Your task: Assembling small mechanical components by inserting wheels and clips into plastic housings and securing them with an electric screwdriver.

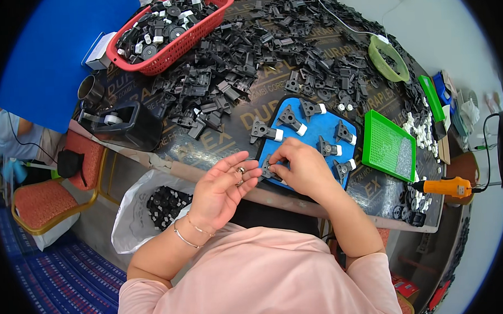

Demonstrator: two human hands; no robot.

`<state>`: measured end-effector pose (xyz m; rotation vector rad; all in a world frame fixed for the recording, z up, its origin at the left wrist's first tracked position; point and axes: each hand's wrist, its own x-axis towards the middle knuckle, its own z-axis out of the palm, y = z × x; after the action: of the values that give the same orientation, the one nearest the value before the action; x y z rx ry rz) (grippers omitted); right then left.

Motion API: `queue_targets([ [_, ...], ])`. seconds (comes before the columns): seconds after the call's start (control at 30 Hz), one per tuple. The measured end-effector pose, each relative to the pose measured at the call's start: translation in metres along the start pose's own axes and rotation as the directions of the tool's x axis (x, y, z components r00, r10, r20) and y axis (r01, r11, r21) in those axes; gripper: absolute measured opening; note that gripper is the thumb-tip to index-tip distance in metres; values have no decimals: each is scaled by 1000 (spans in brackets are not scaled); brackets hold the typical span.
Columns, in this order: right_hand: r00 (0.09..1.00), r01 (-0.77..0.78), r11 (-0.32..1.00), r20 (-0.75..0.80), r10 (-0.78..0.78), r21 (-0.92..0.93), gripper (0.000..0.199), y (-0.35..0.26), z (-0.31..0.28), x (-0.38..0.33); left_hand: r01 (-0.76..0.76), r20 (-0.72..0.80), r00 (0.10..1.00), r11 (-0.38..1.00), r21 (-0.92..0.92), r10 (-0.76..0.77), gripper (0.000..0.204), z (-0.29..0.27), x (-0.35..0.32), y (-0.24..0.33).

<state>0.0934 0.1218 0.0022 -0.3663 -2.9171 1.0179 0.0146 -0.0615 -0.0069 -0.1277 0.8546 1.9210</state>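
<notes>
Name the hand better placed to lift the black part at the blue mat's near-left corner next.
Likely the right hand: its fingers are at that black part, while the left hand is palm-up.

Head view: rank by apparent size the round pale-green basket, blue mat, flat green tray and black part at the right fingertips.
1. Blue mat
2. Flat green tray
3. Round pale-green basket
4. Black part, partly hidden by the right hand

Apparent size only.
</notes>
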Motion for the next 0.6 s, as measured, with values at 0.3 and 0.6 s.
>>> queue_targets([
  [0.3, 999, 10, 1000, 30, -10, 20, 11, 4, -1, 1, 4, 30, 1000, 998, -69, -2, 41, -2, 3, 2],
  [0.6, 952, 302, 940, -102, -288, 158, 18, -18, 3, 9, 76, 110, 992, 986, -146, -61, 48, -5, 5, 0],
])
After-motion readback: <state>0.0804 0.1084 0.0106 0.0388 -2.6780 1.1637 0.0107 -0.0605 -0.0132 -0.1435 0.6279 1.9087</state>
